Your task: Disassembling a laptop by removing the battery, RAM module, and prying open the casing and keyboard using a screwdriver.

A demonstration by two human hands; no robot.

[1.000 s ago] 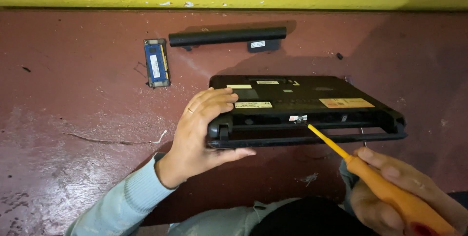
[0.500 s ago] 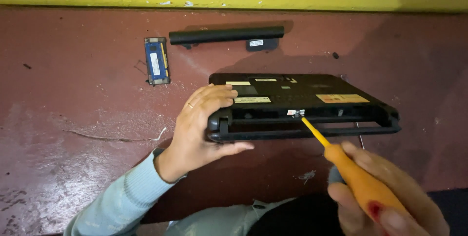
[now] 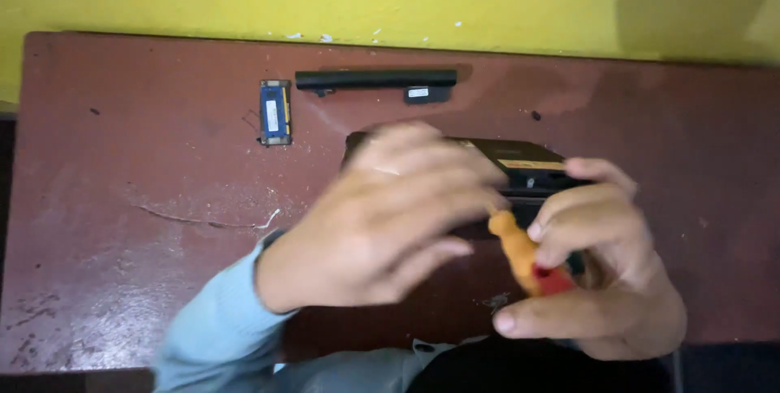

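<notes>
Two hands now crowd the middle of the view, where half a second ago they sat lower and well apart. My left hand (image 3: 382, 214) has risen off the left end of the black laptop base (image 3: 520, 161) and hangs blurred in front of it, hiding most of that end; before, it gripped the case edge with the thumb underneath. My right hand (image 3: 593, 271) has come up and inward too, so the orange screwdriver (image 3: 520, 251) is drawn back between the hands instead of reaching with its tip into the slot along the front edge.

Left fingers (image 3: 439, 174) lie loosely curved and close together, pointing right, with their tips near the screwdriver's upper end; the blur keeps me from telling whether they touch it or the laptop. Right fingers (image 3: 585, 198) are curled around the orange handle, thumb pressed along its lower side, holding it firmly.

Behind my hands the laptop base lies flat on the reddish-brown table (image 3: 122, 198). Farther back rest the long black battery (image 3: 375, 80) and, just left of it, the small blue memory module (image 3: 275, 112), both unmoved.
</notes>
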